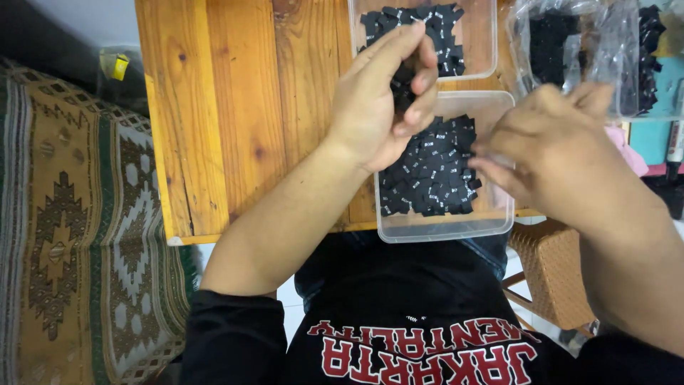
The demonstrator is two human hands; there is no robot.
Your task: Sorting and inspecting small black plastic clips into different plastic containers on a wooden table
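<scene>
1. Nearest the camera, a clear plastic tub [445, 227] sits at the near edge of the wooden bench [235, 114], overhanging it slightly. A heap of small black tags [431, 175] with tiny pale marks lies inside it.
2. The right hand [552, 146] hovers over the tub's right side, knuckles up, just right of the heap. Its fingertips [488, 165] are drawn together in a pinching grip — what they pinch, if anything, is too blurred to tell.
3. The left hand [388, 100] is raised above the tub's far-left corner, well left of the right hand. Its fingers curl inward and its grip is clamped on a small bunch of black tags [404, 84], pressed between thumb and fingers; dark edges show in the gap.
4. Beyond the left hand's grip, a second clear tub [477, 60] rests on the bench, touching or nearly touching the near tub. It holds more of the same black tags [442, 28], spread loosely toward its left side.
5. Beyond the right hand's grip, a crumpled clear plastic bag [570, 50] holds a dark mass of similar black pieces.
6. Far left of both hands, off the bench, lies a patterned woven rug [71, 235] in brown, green and white.
</scene>
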